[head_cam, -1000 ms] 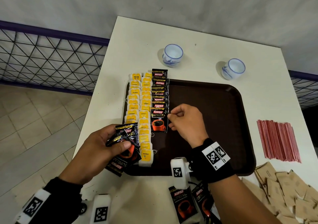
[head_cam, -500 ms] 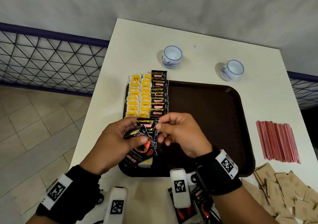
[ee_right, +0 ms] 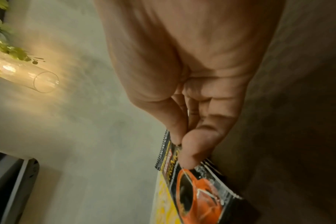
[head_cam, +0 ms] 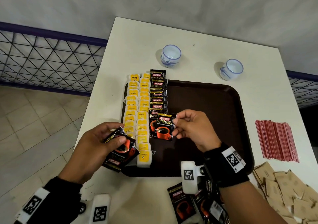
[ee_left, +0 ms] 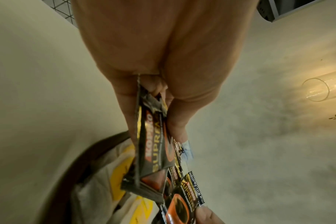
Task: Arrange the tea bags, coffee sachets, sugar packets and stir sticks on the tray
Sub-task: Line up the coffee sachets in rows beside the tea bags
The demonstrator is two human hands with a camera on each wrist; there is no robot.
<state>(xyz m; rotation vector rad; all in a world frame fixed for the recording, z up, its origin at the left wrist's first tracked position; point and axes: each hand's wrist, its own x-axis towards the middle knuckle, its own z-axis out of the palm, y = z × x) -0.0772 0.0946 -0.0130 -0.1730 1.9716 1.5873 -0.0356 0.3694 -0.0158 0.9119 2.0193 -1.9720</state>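
Observation:
A dark brown tray (head_cam: 215, 117) lies on the white table (head_cam: 137, 39). Two columns of yellow tea bags (head_cam: 137, 113) and one column of black coffee sachets (head_cam: 158, 93) line its left side. My right hand (head_cam: 187, 127) pinches one coffee sachet (head_cam: 164, 129) by its right edge, at the near end of the sachet column; the right wrist view shows thumb and finger on that sachet (ee_right: 197, 186). My left hand (head_cam: 101, 143) grips a small stack of coffee sachets (head_cam: 121, 152) over the tray's near left corner, and the stack (ee_left: 153, 151) also fills the left wrist view.
Red stir sticks (head_cam: 275, 139) lie in a bundle right of the tray. Brown sugar packets (head_cam: 284, 189) are piled at the near right. More coffee sachets (head_cam: 182, 205) lie near the table's front edge. Two white cups (head_cam: 170, 55) (head_cam: 231, 69) stand behind the tray.
My right hand went to the left hand's stack, took one sachet from it, and has carried it back to the near end of the sachet column. The left hand keeps the rest.

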